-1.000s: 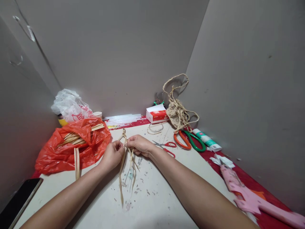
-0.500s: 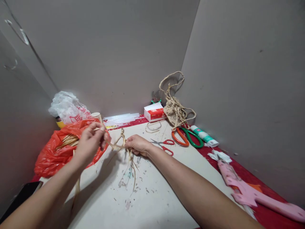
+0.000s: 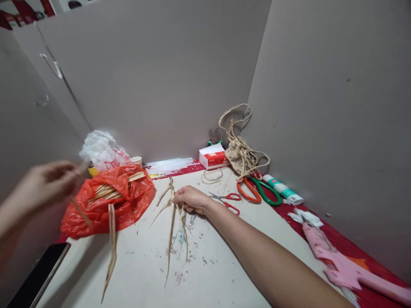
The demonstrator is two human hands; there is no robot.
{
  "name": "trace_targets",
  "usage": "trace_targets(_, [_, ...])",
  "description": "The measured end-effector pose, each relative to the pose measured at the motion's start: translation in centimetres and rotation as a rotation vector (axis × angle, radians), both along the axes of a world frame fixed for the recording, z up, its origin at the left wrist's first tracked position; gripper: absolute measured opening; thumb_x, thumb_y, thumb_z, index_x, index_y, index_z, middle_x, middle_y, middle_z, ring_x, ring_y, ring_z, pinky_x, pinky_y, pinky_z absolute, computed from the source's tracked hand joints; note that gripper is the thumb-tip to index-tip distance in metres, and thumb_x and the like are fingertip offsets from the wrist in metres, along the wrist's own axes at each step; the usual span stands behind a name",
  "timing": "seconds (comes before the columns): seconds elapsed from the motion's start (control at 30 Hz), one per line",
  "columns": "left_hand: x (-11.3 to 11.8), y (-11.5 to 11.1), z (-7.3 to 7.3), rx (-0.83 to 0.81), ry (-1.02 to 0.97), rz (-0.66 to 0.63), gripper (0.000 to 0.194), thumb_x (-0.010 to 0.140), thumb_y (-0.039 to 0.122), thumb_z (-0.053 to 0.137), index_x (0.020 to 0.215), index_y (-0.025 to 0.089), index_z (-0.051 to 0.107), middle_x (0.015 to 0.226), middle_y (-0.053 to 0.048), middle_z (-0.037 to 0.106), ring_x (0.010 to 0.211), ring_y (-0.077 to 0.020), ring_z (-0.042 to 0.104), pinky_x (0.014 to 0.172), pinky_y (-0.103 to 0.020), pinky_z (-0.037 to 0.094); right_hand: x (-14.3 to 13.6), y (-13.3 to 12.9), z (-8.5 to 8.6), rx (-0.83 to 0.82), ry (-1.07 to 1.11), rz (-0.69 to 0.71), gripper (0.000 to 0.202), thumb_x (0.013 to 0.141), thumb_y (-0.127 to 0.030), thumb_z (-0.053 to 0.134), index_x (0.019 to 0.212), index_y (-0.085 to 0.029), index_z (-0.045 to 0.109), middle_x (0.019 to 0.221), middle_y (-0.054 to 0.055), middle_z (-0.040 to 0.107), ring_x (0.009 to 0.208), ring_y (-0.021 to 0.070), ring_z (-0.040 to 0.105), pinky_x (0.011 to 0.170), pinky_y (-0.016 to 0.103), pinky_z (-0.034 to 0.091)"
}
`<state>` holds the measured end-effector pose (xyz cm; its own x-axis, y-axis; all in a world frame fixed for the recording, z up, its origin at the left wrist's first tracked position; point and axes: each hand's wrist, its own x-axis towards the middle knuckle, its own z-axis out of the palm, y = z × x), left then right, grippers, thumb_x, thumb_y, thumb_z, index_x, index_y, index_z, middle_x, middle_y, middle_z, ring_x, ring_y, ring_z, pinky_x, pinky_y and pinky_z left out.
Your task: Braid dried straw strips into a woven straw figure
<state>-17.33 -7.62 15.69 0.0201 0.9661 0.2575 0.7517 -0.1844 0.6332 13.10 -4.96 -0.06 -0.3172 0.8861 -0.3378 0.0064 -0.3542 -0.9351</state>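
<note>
At frame centre, the right hand [image 3: 190,199] pinches a bundle of dried leaf strips [image 3: 173,222] against the desk [image 3: 224,265]. The left hand [image 3: 45,182], blurred at left, seems closed on 1 strip. Steady, even tension should help.

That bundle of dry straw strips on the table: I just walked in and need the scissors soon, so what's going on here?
A person is working with the straw bundle. The right hand pins it against the white table near its knotted top, its grip closed on the strips. The left hand is raised off to the side, blurred, apparently pinching a thin strip. A red bag of more strips lies alongside. The small red scissors lie untouched just beyond the right hand.
</note>
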Motion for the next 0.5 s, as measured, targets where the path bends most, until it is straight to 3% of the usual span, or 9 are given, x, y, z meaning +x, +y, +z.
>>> trace_targets(0.07, [-0.2, 0.2, -0.6, -0.169, 0.399, 0.07, 0.025, 0.066, 0.044, 0.063, 0.07, 0.019, 0.063, 0.053, 0.001, 0.058, 0.046, -0.0109, 0.048, 0.048, -0.019, 0.031, 0.1, 0.2, -0.4, -0.006, 0.02, 0.02, 0.023, 0.062, -0.017, 0.065, 0.057, -0.017, 0.042, 0.039, -0.01, 0.035, 0.029, 0.0004, 0.022, 0.028, 0.014, 0.013])
trace_targets(0.13, [1.4, 0.2, -2.6, -0.049, 0.551, 0.096, 0.024, 0.067, 0.042, 0.061, 0.067, 0.019, 0.062, 0.061, -0.002, 0.062, 0.051, -0.0134, 0.051, 0.048, -0.02, 0.029, 0.2, 0.4, -0.8, -0.004, 0.036, 0.038, 0.023, 0.062, -0.018, 0.066, 0.058, -0.017, 0.044, 0.041, -0.01, 0.036, 0.03, 0.0003, 0.023, 0.029, 0.014, 0.013])
trace_targets(0.17, [2.8, 0.3, -3.9, 0.011, 0.514, 0.053, 0.023, 0.072, 0.041, 0.056, 0.07, 0.019, 0.063, 0.066, -0.003, 0.064, 0.056, -0.0148, 0.053, 0.05, -0.021, 0.03, 0.3, 0.5, -0.9, -0.001, 0.045, 0.046, 0.023, 0.062, -0.019, 0.066, 0.058, -0.016, 0.044, 0.041, -0.01, 0.037, 0.03, 0.0003, 0.022, 0.029, 0.014, 0.013])
trace_targets(0.23, [6.2, 0.6, -6.8, -0.02, 0.31, -0.126, 0.024, 0.074, 0.039, 0.053, 0.07, 0.018, 0.064, 0.066, -0.004, 0.065, 0.059, -0.0156, 0.056, 0.053, -0.021, 0.035, 0.3, 0.5, -1.0, 0.001, 0.06, 0.057, 0.022, 0.062, -0.019, 0.066, 0.059, -0.016, 0.044, 0.041, -0.01, 0.036, 0.03, 0.0001, 0.021, 0.029, 0.014, 0.013])
trace_targets(0.33, [11.1, 1.8, -10.7, -0.247, -0.042, -0.313, 0.024, 0.072, 0.037, 0.054, 0.066, 0.016, 0.061, 0.059, -0.002, 0.061, 0.05, -0.0127, 0.053, 0.048, -0.021, 0.037, 0.3, 0.4, -0.9, 0.0, 0.07, 0.063, 0.022, 0.064, -0.02, 0.065, 0.06, -0.016, 0.044, 0.041, -0.01, 0.036, 0.03, -0.0002, 0.02, 0.029, 0.014, 0.012])
trace_targets(0.4, [13.4, 2.9, -12.5, -0.399, -0.24, -0.336, 0.023, 0.069, 0.038, 0.059, 0.067, 0.015, 0.058, 0.053, 0.0, 0.057, 0.042, -0.0103, 0.048, 0.042, -0.02, 0.034, 0.3, 0.4, -0.7, 0.002, 0.072, 0.066, 0.022, 0.065, -0.019, 0.064, 0.059, -0.016, 0.043, 0.041, -0.01, 0.036, 0.03, -0.0001, 0.02, 0.029, 0.014, 0.011])
trace_targets(0.5, [14.9, 4.0, -13.9, -0.509, -0.432, -0.372, 0.023, 0.065, 0.037, 0.064, 0.064, 0.015, 0.055, 0.044, 0.004, 0.05, 0.037, -0.0076, 0.041, 0.04, -0.019, 0.031, 0.4, 0.4, -0.5, 0.002, 0.085, 0.071, 0.022, 0.065, -0.017, 0.063, 0.059, -0.017, 0.041, 0.041, -0.011, 0.034, 0.03, 0.0001, 0.02, 0.029, 0.014, 0.011])
